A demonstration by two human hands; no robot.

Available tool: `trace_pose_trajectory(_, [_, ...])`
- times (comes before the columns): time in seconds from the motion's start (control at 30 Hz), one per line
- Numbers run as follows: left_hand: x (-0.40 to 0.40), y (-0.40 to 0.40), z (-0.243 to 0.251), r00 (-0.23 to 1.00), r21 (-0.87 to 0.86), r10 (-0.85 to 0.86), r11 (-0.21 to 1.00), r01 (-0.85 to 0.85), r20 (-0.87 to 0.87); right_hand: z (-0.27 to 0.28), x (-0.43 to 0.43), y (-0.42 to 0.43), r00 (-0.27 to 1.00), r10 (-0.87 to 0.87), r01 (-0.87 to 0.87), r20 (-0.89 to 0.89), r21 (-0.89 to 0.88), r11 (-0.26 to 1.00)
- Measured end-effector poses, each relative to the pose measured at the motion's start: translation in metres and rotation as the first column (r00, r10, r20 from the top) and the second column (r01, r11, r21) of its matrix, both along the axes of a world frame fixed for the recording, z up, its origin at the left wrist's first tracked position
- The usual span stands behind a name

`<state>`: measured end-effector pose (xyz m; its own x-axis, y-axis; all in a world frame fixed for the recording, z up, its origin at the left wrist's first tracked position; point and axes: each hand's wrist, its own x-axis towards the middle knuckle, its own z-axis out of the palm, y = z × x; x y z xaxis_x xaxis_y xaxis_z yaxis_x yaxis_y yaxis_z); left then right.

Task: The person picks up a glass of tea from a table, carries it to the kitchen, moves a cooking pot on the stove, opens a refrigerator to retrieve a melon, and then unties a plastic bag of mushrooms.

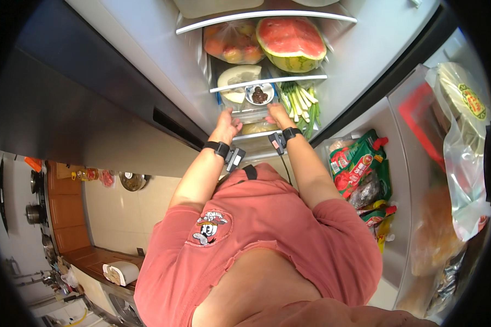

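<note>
Both my hands reach into an open refrigerator, at a low level. My left hand (228, 124) is raised at the left with its fingers apart. My right hand (279, 114) is opposite, its fingers curled near the edge of a clear container or drawer (249, 112); whether it grips this edge I cannot tell. Just beyond the hands stand a blue-and-white bowl (248, 95) of dark brown food and a cut piece of pale melon (229, 83). Scallions (300, 102) lie to the right of my right hand. Each wrist bears a black strap with a small device.
On the shelf above are a bag of peaches or similar fruit (233, 41) and a wrapped cut watermelon (292, 45). The shelf's white front edge (270, 83) crosses above the bowl. The right door (397, 110) holds sauce pouches (354, 163); the dark left door (106, 102) stands open.
</note>
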<state>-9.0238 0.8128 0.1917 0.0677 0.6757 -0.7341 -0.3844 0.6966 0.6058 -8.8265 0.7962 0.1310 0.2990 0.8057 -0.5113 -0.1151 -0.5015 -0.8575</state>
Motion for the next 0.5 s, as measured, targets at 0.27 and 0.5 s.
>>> trace_pose_trajectory(0.27, [0.019,0.024,-0.019,1.000,-0.018,0.029,0.999,-0.028,0.012,-0.007,-0.012,0.026,0.928,-0.143,0.172,-0.343,0.055,0.984])
trace_pose_trajectory(0.5, [0.034,0.074,-0.055,0.993,-0.009,-0.035,0.999,0.036,0.115,0.009,-0.025,0.028,0.874,-0.147,0.209,-0.463,0.086,0.974])
